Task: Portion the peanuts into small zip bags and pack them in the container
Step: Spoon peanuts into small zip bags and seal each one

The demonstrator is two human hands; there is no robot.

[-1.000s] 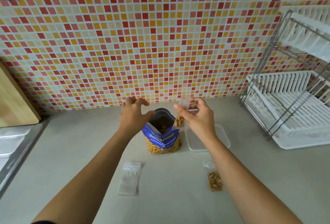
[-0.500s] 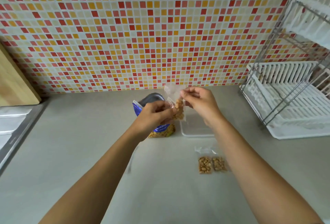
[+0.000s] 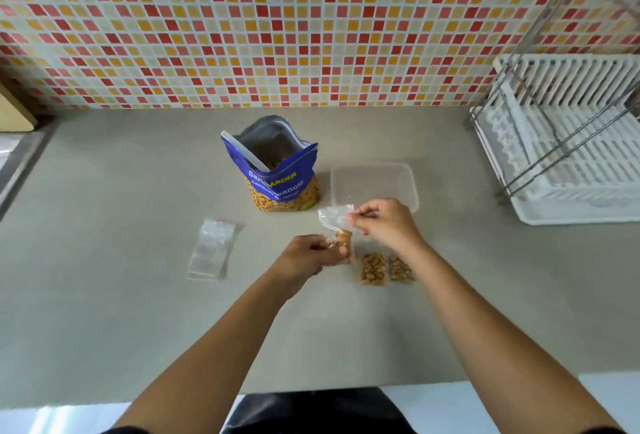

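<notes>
Two filled bags (image 3: 373, 269) lie near-right of the hands, staged for the container (image 3: 377, 177) beyond. Third bag (image 3: 337, 220) is off the counter: left hand (image 3: 311, 257) pinches its peanut end, right hand (image 3: 381, 222) pinches the top strip, probably to seal it. Pouch (image 3: 277, 174) stands open far-centre; empties (image 3: 211, 248) lie left.
</notes>
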